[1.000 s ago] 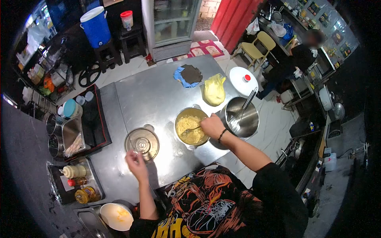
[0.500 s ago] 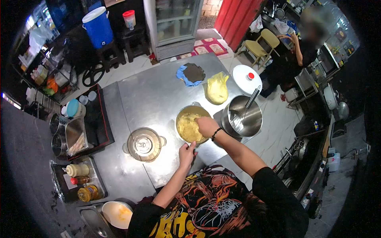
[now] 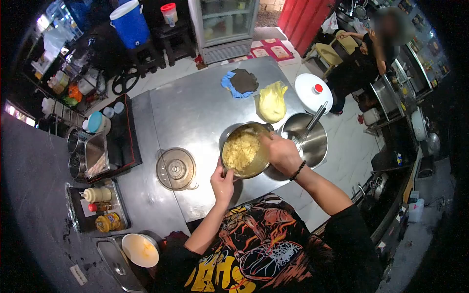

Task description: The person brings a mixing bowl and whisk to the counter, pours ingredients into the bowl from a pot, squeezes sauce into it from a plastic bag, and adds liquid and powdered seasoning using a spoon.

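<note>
Both my hands are on a metal pot (image 3: 261, 158) that holds a yellow crumbly food (image 3: 240, 150). The pot is tilted and appears raised off the steel table. My left hand (image 3: 222, 184) grips its near left rim, thumb on the edge. On the right side, my right hand (image 3: 284, 156) is closed at the rim; its fingertips are partly hidden. Just beyond the right hand stands a steel mixing bowl (image 3: 320, 146) with a whisk (image 3: 311, 124) leaning in it. A clear lid with side handles (image 3: 176, 169) lies left of the pot.
On the steel table (image 3: 188, 115) are a yellow plastic bag (image 3: 272, 102), a dark cloth on blue material (image 3: 242, 82) and a white lid with a red knob (image 3: 312, 93). Sauce bottles stand in a tray (image 3: 122, 195) at left. Another person (image 3: 356, 63) stands at far right.
My right hand has come out of the yellow food to the pot's right rim. The pot has been lifted and tilted, my left hand now gripping its left side. The view has shifted slightly.
</note>
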`<act>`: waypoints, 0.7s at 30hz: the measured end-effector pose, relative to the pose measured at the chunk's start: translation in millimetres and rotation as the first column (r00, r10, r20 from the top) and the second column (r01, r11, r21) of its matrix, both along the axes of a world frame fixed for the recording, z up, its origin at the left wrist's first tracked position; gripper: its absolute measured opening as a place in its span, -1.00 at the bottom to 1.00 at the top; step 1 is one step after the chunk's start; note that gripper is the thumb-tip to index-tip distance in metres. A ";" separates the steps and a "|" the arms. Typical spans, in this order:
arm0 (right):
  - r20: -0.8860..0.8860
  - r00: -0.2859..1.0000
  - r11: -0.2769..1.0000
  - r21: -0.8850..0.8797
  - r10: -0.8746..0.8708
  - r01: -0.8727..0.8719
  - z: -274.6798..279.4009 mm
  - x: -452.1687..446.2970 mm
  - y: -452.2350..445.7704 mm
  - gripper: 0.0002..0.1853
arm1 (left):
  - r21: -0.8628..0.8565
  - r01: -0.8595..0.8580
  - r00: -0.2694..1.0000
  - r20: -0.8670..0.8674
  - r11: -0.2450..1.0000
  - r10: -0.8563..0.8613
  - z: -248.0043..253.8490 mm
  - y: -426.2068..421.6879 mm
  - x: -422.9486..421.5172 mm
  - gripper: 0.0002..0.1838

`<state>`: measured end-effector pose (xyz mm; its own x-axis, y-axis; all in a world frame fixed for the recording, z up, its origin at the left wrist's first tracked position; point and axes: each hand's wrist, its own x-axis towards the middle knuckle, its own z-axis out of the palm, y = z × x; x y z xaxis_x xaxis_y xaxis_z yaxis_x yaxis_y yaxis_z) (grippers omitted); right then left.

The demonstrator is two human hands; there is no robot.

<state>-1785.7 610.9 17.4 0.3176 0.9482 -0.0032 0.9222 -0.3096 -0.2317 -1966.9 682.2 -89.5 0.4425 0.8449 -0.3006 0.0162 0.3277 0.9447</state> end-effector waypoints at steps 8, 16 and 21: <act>-0.012 0.999 0.998 -0.046 -0.035 0.035 24.3 39.1 -44.3 -0.67 | 0.103 -0.066 0.981 0.190 0.992 0.046 41.4 -12.2 64.3 -0.94; -0.128 0.990 0.990 0.135 0.059 -0.042 33.0 100.1 -86.6 -0.78 | 0.012 -0.179 0.970 0.172 0.984 0.175 70.7 -43.6 116.8 -0.89; -0.211 0.977 0.964 0.266 0.043 0.015 37.3 133.3 -76.4 -0.74 | 0.012 -0.266 0.951 0.166 0.964 0.261 81.3 -59.4 129.7 -0.94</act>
<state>-1652.4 534.6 54.7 0.3239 0.9284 0.1824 0.8463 -0.1981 -0.4944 -1837.3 622.7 -8.2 0.2432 0.9463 -0.2129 -0.2202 0.2676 0.9380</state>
